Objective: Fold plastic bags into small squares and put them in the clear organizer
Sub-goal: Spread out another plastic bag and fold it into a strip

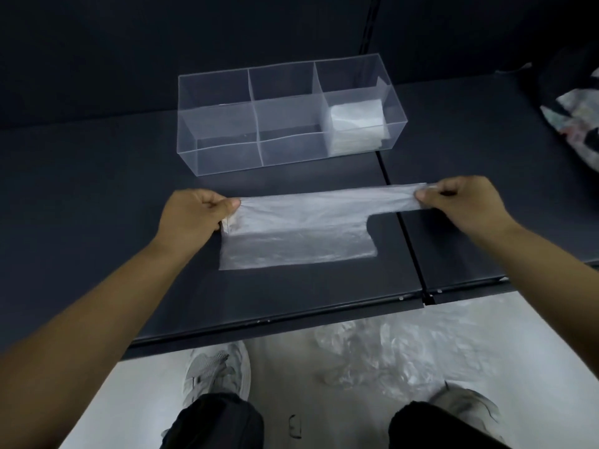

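A translucent plastic bag [301,228] lies stretched sideways on the dark table [97,196]. My left hand [194,215] pinches its left end. My right hand [466,202] pinches the handle strip at its right end, pulled taut just above the surface. Behind the bag stands the clear organizer [227,102] with three compartments. Its right compartment holds a stack of folded white bags [356,124]. The left and middle compartments look bare.
A heap of loose clear plastic bags [389,351] lies on the floor below the table's front edge, near my shoes. A patterned bag [577,124] rests at the far right. A seam [405,234] splits the tabletop under my right hand.
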Demonstrator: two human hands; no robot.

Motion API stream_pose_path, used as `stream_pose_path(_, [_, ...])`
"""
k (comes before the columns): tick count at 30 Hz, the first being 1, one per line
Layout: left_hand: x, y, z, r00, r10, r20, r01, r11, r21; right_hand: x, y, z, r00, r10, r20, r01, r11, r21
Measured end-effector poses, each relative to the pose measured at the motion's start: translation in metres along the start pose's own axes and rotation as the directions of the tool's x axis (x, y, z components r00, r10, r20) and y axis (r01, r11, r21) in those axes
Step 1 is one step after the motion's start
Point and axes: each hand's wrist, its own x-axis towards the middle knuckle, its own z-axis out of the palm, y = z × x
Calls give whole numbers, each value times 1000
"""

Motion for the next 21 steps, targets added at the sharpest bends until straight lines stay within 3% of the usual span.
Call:
stream_pose_path(4, [-2,1,5,993,63,-104,-52,994,99,6,1,6,997,-14,-80,5,994,-108])
stream_pose_path(6, [-12,5,8,947,232,-220,-171,949,263,7,0,9,994,-19,-108,5,992,-128])
stream_pose_path(7, [-19,6,11,888,394,-237,-290,880,375,7,-1,9,994,-17,-112,1,990,-138])
stream_pose_path(9, [-33,6,21,735,670,-102,-530,661,531,6,-5,9,993,3,-122,-22,987,-160])
stream_pose_path(11, [-43,0,31,641,763,85,-652,482,585,2,-13,10,984,2,-177,-47,967,-252])
stream_pose_path(13, [-48,-10,36,645,740,192,-669,425,609,-8,-29,18,961,-119,-250,19,930,-368])
stream_pose_path(15, [-52,-15,36,701,664,261,-630,405,662,-25,-56,38,901,-353,-251,243,892,-381])
stream_pose_path(18, [-58,-16,34,801,510,313,-552,427,717,-62,-97,91,787,-615,54,605,752,-263])
stream_pose_path(21, [-62,-18,35,845,409,343,-516,460,722,-91,-116,145,701,-609,371,684,722,-107])
